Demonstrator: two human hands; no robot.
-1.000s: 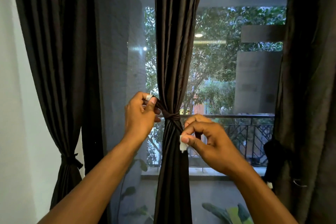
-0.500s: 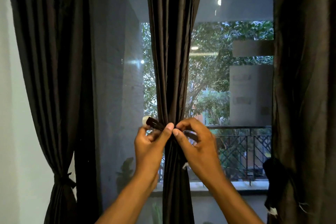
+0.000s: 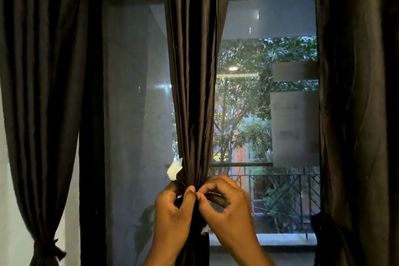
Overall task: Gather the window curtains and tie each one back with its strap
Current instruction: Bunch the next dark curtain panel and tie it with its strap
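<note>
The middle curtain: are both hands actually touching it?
Touching. The head view shows the left hand and right hand with fingers curled, thumbs meeting against the gathered middle curtain, pinching its strap.

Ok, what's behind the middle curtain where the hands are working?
Behind the middle curtain is the window, with a railing and trees outside. The left hand and right hand pinch the strap, mostly covering it; the knot is hidden.
</note>
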